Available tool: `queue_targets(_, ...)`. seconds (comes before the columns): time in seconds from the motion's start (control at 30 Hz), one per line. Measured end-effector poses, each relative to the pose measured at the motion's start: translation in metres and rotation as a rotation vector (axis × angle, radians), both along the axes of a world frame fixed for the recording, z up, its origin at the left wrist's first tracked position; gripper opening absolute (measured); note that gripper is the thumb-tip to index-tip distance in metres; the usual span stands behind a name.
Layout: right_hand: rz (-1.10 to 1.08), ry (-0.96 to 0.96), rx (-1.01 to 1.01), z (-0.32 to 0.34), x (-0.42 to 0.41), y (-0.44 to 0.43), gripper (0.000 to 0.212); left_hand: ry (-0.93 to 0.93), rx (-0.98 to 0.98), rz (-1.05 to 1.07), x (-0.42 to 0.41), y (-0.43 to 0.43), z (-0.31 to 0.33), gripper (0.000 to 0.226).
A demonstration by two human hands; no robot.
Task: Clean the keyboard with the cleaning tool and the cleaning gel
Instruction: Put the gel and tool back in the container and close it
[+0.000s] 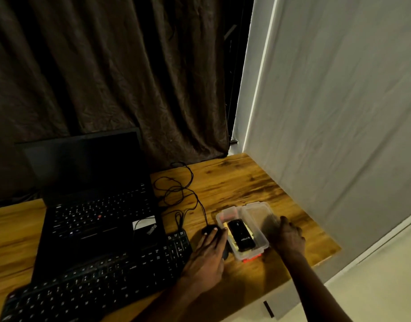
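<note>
A black keyboard [95,282] lies on the wooden table [234,182] in the lower left of the frame. Its far edge sits on the front part of an open black laptop [95,205], which stands just behind it. The laptop screen is dark.

To the right of the keyboard, near the middle of the frame, is a small clear box [223,219]. Its lid [257,214] is open and lies flat on the right side. Inside the box lies a black cleaning tool [240,235]. Something yellow is under the tool, but I cannot tell what it is. An orange clip [251,257] is on the near edge of the box.

The left hand [209,256] lies flat between the keyboard and the box. Its fingers [213,232] are straight and hold nothing. The tips rest on a black mouse [210,228], right beside the box. A thin black cable [176,189] curls over the table behind the mouse.

The right hand [288,238] is at the right side of the lid and touches it. It is blurry, so I cannot tell if its fingers are open or closed.

A dark curtain [107,66] fills the upper left. A pale wall [339,89] fills the upper right.
</note>
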State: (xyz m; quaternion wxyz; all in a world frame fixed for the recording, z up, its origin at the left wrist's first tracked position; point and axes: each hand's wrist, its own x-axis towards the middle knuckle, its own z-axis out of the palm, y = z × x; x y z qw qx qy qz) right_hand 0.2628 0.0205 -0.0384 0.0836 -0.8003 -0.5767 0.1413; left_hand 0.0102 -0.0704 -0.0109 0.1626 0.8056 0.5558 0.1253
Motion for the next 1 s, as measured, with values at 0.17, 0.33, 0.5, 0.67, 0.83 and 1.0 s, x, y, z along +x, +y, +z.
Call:
queue_targets(0.17,-0.087,-0.012,-0.055,0.008,0.001,0.009,0.069,0.030,0.010,0.005,0.000,0.003,-0.001,0.073)
queue_targets(0.33,-0.022,0.286,0.217,0.015,0.009,0.020,0.048,-0.002,-0.041,0.013,-0.001,0.006,-0.001,0.075)
queue_targets(0.5,0.206,0.292,0.568,0.038,-0.022,0.003,0.032,-0.039,-0.047,0.026,-0.002,0.006,0.003,0.079)
queue_targets(0.67,0.382,0.072,0.572,0.038,-0.058,-0.033,0.030,-0.068,-0.068,0.066,-0.004,0.013,-0.005,0.082)
queue_targets(0.83,0.524,-0.079,0.528,0.024,-0.081,-0.064,0.039,-0.130,-0.100,0.077,-0.004,0.013,-0.008,0.080)
queue_targets(1.0,0.570,-0.048,0.518,0.006,-0.077,-0.067,0.044,-0.208,-0.090,0.175,-0.004,0.019,-0.008,0.074)
